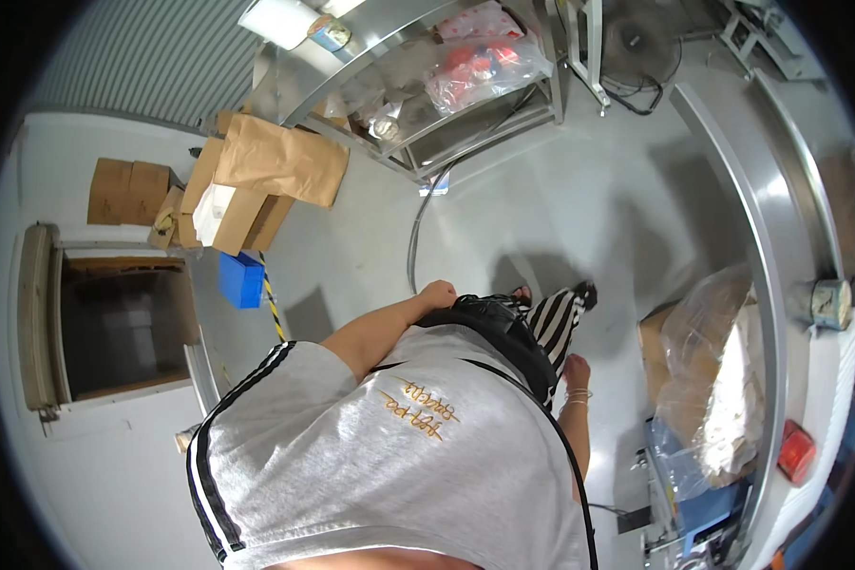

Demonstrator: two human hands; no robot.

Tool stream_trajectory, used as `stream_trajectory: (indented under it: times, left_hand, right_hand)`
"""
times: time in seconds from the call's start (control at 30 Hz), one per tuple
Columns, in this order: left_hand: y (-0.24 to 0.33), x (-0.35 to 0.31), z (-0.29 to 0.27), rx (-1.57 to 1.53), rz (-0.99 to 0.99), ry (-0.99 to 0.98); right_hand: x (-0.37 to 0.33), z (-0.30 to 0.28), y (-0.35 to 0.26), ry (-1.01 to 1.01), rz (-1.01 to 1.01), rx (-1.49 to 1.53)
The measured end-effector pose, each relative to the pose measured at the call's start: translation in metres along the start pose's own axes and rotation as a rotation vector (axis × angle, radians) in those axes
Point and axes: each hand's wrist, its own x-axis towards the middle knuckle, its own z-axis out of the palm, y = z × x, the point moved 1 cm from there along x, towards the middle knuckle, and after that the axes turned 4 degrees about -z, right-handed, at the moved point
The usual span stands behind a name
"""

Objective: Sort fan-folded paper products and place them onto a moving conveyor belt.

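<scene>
Here we are between two metal benches, one ahead and one to our right, with neither hand on them. How far along are we? Work at the benches looks paused, we'd judge; no piece sits visibly half-worked in our hands, and what's finished and what remains we can't tell from here.

On to the count, big to small. At least three cardboard boxes over on our left: a pair side by side and an open one, with one brown paper bag lying across it. Two clear bags: one under the right bench, one with red things inside on the front bench's shelf. One blue bin, on the floor near the open box.

And here's the black bag, just one, at our waist, its strap running down our right side. Our left hand is right at its edge, fingers curled in; whether they grip it, we can't tell. Our right hand hangs by the striped trousers, its fingers too hidden to call.

Smallest now: three rolls, two dull ones, front and right, and one red.
</scene>
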Motion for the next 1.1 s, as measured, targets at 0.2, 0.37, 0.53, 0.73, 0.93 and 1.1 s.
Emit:
stream_trajectory:
  times: [0.2,0.37,0.53,0.73,0.93,1.1]
  left_hand:
    - [0.051,0.004,0.001,0.024,-0.077,-0.010]
    - [0.085,0.030,0.020,0.000,0.105,-0.006]
    - [0.141,0.033,0.011,-0.008,0.200,-0.004]
    - [0.141,0.052,0.028,-0.060,0.182,0.031]
    - [0.167,0.038,0.004,-0.117,0.156,0.060]
    - [0.163,0.054,-0.019,-0.343,-0.131,0.229]
  right_hand:
    - [0.004,-0.022,-0.037,0.104,-0.066,-0.075]
    - [0.004,-0.053,-0.093,0.074,-0.087,-0.074]
    - [0.015,-0.094,-0.124,0.087,-0.038,-0.082]
    - [0.050,-0.119,-0.158,0.007,-0.041,-0.189]
    - [0.076,-0.117,-0.174,0.002,-0.042,-0.224]
    - [0.087,-0.094,-0.184,-0.047,-0.040,-0.177]
